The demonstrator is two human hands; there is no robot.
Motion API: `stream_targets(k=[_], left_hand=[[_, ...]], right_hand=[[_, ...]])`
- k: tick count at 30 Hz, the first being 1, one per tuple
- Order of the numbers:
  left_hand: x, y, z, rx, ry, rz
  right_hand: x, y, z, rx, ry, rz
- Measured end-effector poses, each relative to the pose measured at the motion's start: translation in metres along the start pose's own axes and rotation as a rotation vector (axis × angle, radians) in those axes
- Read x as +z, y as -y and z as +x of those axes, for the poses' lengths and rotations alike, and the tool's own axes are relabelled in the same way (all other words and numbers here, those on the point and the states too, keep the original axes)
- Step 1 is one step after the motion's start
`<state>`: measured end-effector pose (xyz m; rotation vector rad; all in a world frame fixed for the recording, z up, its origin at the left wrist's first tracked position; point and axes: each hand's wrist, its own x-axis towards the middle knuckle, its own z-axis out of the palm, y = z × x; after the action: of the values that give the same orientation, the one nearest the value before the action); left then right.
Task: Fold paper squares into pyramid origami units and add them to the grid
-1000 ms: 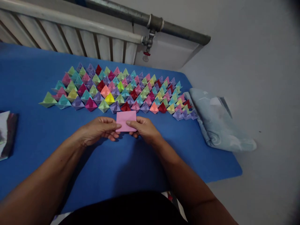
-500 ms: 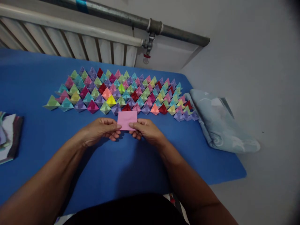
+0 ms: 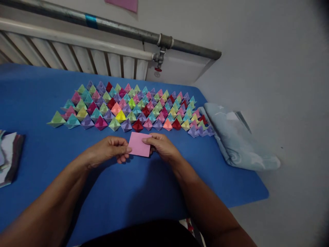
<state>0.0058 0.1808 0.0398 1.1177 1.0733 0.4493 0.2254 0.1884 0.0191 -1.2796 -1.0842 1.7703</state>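
Between my two hands is a small pink sheet of paper (image 3: 140,145), slightly tilted, held above the blue tabletop (image 3: 108,192). My left hand (image 3: 113,150) pinches its left edge, thumb on top and fingers beneath. At the right side, my right hand (image 3: 160,145) grips the paper with its thumb lying over the upper right corner; the fingers under it are mostly hidden. Just beyond my hands stand rows of folded paper boats (image 3: 125,125) in many colours, among them green, blue, purple, pink, red and yellow.
A folded light-blue patterned cloth (image 3: 239,147) lies at the table's right end. On the left edge sits a stack of papers or a book (image 3: 10,154), partly cut off. Behind the table are a white radiator (image 3: 77,51), a metal pipe (image 3: 123,29) and a red-handled valve (image 3: 158,69).
The pink paper has turned clockwise a little and come lower in view. My right thumb has shifted toward its upper right corner. The camera view has tilted up slightly.
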Motion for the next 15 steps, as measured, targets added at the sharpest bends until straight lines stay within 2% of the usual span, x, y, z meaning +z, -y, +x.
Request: stream_targets(k=[5, 15], left_hand=[[-0.0006, 0.0007, 0.001, 0.001, 0.027, 0.027], [0.0029, 0.0042, 0.0019, -0.088, 0.086, 0.089]], right_hand=[[-0.0067, 0.0044, 0.0006, -0.026, 0.009, -0.044], [0.0021, 0.0059, -0.0043, 0.028, 0.083, -0.255]])
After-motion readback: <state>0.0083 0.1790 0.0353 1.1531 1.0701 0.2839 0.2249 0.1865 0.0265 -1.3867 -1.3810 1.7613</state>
